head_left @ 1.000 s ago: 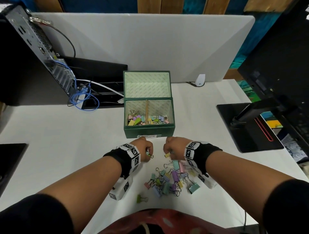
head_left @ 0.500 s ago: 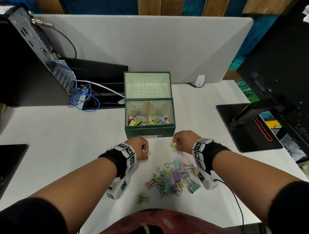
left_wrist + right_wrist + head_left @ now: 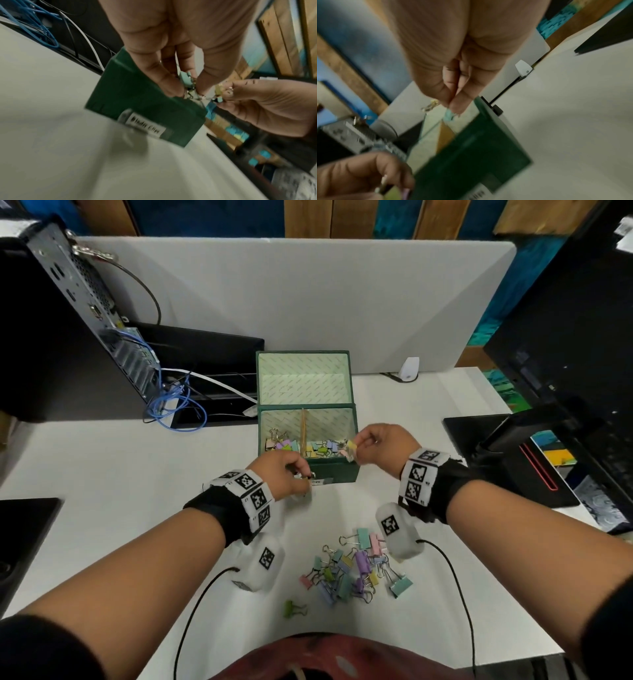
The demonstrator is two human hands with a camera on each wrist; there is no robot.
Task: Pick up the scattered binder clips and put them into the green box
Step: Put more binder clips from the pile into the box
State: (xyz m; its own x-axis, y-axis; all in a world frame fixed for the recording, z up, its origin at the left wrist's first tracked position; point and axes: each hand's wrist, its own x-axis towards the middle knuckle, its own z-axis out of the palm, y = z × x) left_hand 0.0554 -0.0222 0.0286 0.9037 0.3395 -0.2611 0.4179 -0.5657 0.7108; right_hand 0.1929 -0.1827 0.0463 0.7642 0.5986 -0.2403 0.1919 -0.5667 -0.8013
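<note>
Both hands carried from the clip pile up to the green box [image 3: 334, 474].

Right hand [image 3: 383, 445], pinching a yellow clip [image 3: 351, 447], is now held over the box's near-right rim; left hand [image 3: 282, 474], pinching a teal clip [image 3: 186, 79], has been brought to its front wall. Release judged imminent. Loose clips [image 3: 352, 568] remain on the desk in front of the box.

matt green box [image 3: 337, 472], patterned paper lining; smooth matt white desk [image 3: 113, 474]
</note>
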